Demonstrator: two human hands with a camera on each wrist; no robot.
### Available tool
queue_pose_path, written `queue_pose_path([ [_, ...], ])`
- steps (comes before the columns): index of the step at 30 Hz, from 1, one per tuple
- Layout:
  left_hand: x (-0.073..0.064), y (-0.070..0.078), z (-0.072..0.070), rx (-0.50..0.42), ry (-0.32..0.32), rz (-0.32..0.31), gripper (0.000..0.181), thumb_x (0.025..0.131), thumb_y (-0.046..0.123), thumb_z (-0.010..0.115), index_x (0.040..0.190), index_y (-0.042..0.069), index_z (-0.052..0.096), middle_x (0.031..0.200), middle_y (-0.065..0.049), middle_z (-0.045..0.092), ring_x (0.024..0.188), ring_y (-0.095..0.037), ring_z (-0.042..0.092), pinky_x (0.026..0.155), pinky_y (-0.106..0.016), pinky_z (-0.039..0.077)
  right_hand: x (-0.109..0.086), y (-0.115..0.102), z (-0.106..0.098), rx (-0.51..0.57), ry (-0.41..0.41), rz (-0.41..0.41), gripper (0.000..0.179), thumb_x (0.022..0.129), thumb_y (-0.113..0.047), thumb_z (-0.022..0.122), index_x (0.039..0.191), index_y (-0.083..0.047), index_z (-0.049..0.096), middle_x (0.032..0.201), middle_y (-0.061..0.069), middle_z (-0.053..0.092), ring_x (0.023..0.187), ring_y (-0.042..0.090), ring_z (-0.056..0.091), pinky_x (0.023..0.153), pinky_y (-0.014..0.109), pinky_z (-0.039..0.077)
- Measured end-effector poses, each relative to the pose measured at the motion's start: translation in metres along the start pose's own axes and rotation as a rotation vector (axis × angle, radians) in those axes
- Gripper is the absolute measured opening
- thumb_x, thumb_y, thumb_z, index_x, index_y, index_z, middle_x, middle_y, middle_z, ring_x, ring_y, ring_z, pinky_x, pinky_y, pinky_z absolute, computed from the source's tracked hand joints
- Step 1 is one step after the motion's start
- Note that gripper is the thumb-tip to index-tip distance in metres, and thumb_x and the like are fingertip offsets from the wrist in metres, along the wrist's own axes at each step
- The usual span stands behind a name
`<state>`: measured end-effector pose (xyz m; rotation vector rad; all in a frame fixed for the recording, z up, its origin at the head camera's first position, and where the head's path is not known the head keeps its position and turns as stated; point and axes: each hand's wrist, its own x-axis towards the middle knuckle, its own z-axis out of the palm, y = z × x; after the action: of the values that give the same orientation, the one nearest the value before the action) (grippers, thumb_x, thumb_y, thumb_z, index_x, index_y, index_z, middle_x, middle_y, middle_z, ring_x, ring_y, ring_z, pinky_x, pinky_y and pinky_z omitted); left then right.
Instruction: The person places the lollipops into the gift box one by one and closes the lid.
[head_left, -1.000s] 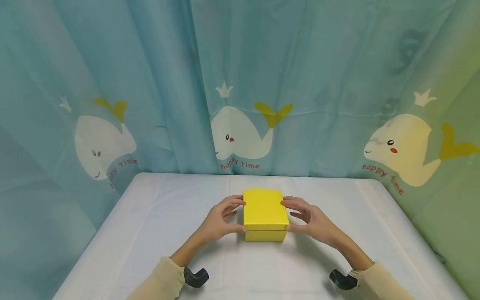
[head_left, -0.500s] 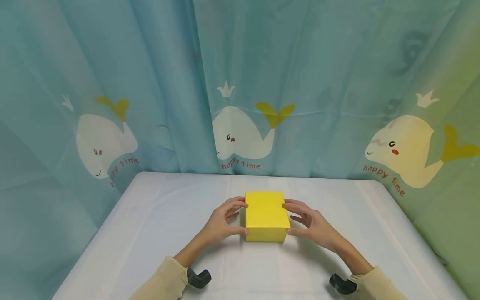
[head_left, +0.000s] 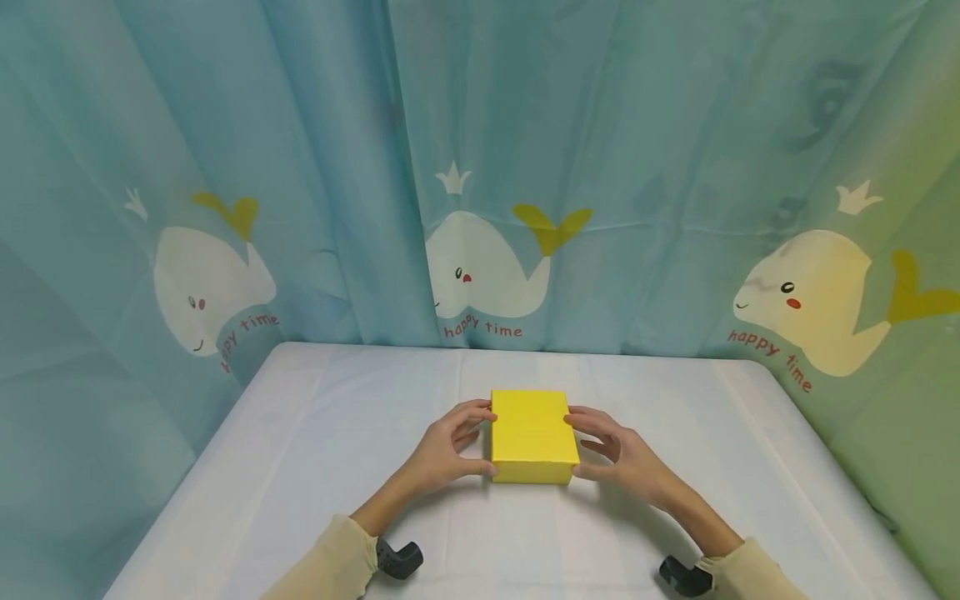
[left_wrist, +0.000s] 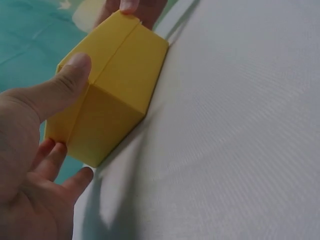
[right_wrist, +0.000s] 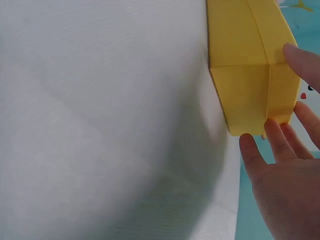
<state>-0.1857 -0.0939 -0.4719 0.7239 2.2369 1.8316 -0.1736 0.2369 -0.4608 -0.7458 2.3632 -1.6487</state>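
Note:
A yellow lidded box stands on the white-covered table. Its lid (head_left: 532,427) covers the top, and a thin seam divides it from the box base (left_wrist: 131,67) in both wrist views. From the left side my left hand (head_left: 441,448) holds the lid, thumb at the near corner and fingertips along the side. My right hand (head_left: 633,458) grips the opposite side of the lid in the same manner. In the right wrist view the lower fingers lie close to the base, and whether they touch it is hard to tell. The inside of the box is hidden.
White cloth covers the table (head_left: 345,433). Behind it and at both sides hangs a blue-green curtain (head_left: 637,125) printed with whales. Dark curved devices sit at the left wrist (head_left: 400,560) and the right wrist (head_left: 685,577).
The lid has come down over the box base, with both hands lowering alongside it. Less of the front face shows now. The box base has stayed in place.

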Motion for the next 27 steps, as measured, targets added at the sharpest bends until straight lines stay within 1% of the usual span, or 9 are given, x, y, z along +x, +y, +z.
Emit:
queue_pose_path([
  [5,-0.0005,-0.0025,0.0011,0.005,-0.010,0.010,0.069,0.075,0.010,0.093,0.136,0.010,0.060,0.158,-0.007,0.041,0.145,-0.029,0.043,0.115,-0.039,0.042,-0.0022,0.0031,0.0011,0.011,-0.003,-0.021,0.069,0.086,-0.012,0.084,0.148,-0.008,0.053,0.160,0.014,0.038,0.144,0.026,0.043,0.113,0.044,0.044],
  [12,-0.0017,-0.0042,0.0022,-0.025,-0.023,0.022,0.069,0.075,0.008,0.092,0.136,0.010,0.059,0.159,-0.007,0.041,0.145,-0.027,0.044,0.115,-0.039,0.042,-0.0040,0.0042,0.0014,0.042,-0.012,-0.028,0.070,0.087,-0.010,0.083,0.149,-0.006,0.051,0.162,0.015,0.036,0.144,0.019,0.043,0.113,0.045,0.043],
  [18,-0.0007,-0.0052,0.0018,-0.021,-0.022,0.029,0.070,0.075,0.008,0.093,0.136,0.010,0.059,0.158,-0.007,0.041,0.144,-0.026,0.045,0.115,-0.039,0.043,-0.0029,0.0050,0.0010,0.038,-0.017,-0.032,0.070,0.087,-0.010,0.083,0.149,-0.006,0.050,0.162,0.015,0.036,0.144,0.015,0.043,0.113,0.045,0.044],
  [20,-0.0008,-0.0057,0.0017,-0.018,-0.023,0.029,0.070,0.075,0.008,0.093,0.136,0.010,0.059,0.158,-0.007,0.041,0.144,-0.027,0.045,0.115,-0.039,0.043,-0.0028,0.0050,0.0009,0.038,-0.020,-0.030,0.070,0.087,-0.010,0.083,0.149,-0.006,0.050,0.162,0.015,0.036,0.144,0.015,0.042,0.113,0.045,0.044],
  [23,-0.0017,-0.0057,0.0016,0.001,-0.024,0.030,0.069,0.076,0.010,0.093,0.137,0.010,0.059,0.158,-0.007,0.042,0.144,-0.027,0.045,0.115,-0.039,0.043,-0.0029,0.0037,-0.0004,0.029,-0.030,-0.015,0.071,0.087,-0.012,0.084,0.149,-0.008,0.050,0.161,0.014,0.036,0.145,0.023,0.042,0.113,0.043,0.044],
  [25,-0.0028,-0.0052,0.0015,0.044,-0.020,0.038,0.070,0.076,0.014,0.093,0.138,0.011,0.059,0.157,-0.007,0.043,0.144,-0.026,0.045,0.115,-0.039,0.043,-0.0033,0.0023,-0.0023,0.012,-0.032,-0.002,0.073,0.087,-0.015,0.084,0.151,-0.010,0.049,0.160,0.013,0.038,0.145,0.029,0.042,0.113,0.044,0.045],
  [27,-0.0050,-0.0033,0.0002,0.118,-0.003,0.047,0.073,0.077,0.021,0.093,0.141,0.012,0.058,0.157,-0.008,0.044,0.145,-0.026,0.044,0.116,-0.040,0.042,-0.0047,0.0006,-0.0049,-0.054,-0.020,-0.006,0.075,0.088,-0.018,0.084,0.152,-0.012,0.047,0.159,0.012,0.040,0.143,0.035,0.044,0.112,0.046,0.047],
])
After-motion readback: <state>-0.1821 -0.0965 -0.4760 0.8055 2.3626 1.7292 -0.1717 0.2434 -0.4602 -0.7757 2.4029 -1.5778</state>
